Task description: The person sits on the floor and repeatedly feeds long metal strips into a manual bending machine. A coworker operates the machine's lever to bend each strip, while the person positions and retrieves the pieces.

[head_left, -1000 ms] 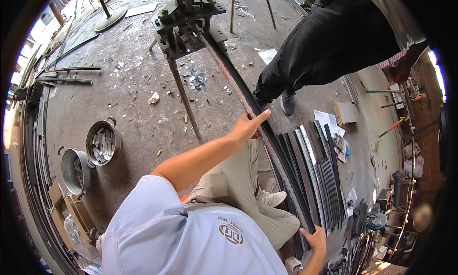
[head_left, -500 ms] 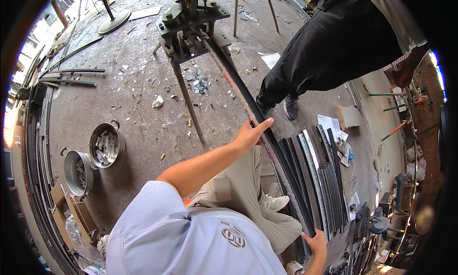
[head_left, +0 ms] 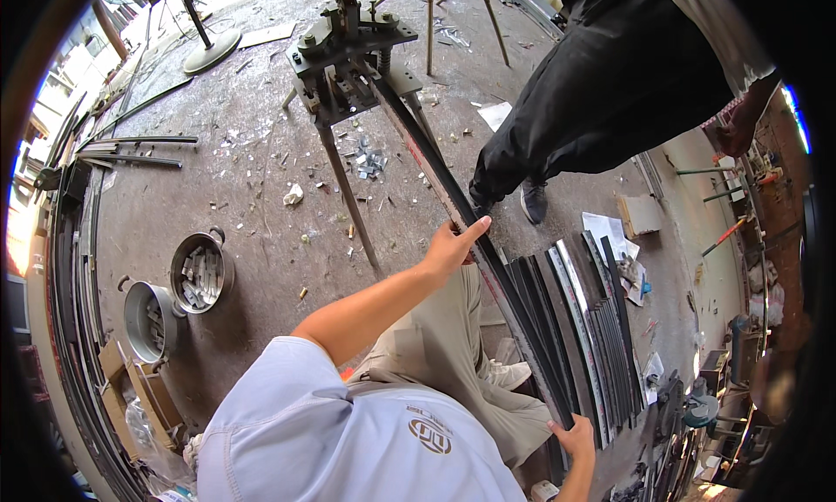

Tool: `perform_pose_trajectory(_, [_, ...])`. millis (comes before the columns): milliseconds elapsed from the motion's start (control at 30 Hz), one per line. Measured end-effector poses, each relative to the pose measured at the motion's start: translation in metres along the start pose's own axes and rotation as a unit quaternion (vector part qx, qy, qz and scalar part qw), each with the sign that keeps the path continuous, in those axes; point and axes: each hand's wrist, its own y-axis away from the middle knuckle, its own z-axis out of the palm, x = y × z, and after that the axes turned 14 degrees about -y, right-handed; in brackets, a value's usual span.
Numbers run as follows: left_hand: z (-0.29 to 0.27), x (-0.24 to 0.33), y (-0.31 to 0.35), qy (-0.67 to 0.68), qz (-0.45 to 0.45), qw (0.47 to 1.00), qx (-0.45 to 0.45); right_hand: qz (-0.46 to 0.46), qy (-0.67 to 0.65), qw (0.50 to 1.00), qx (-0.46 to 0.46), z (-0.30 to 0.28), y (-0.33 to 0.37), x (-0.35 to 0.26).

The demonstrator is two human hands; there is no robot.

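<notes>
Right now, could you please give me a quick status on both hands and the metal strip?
Left hand grips the long dark metal strip mid-length. Right hand holds its near end. Far end sits in the press. Another person's legs stand close beside it.

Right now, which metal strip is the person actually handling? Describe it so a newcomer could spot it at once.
Start at the metal press on legs at the top. One long dark strip runs from it down to the stack of dark strips on the floor. Unlike those, it is raised and held by the left hand midway and the right hand at its near end.
</notes>
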Motion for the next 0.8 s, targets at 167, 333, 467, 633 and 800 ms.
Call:
perform_pose_trajectory(167, [0.004,-0.006,-0.011,-0.01,0.037,0.999,0.035,0.057,0.007,0.997,-0.043,-0.012,-0.029,-0.01])
perform_pose_trajectory(333, [-0.009,-0.05,-0.03,-0.182,0.152,0.971,0.013,0.015,-0.005,1.0,-0.025,0.005,-0.068,0.026])
perform_pose_trajectory(467, [-0.009,-0.123,-0.018,-0.445,0.294,0.838,0.113,-0.037,0.024,0.999,0.007,0.01,-0.057,0.004])
perform_pose_trajectory(633, [-0.001,-0.121,-0.022,-0.495,0.299,0.814,0.06,-0.006,0.023,1.0,0.006,0.014,-0.051,-0.002])
perform_pose_trajectory(800, [0.004,-0.114,-0.039,-0.601,0.257,0.757,-0.012,0.009,0.007,1.0,-0.028,0.015,-0.047,-0.007])
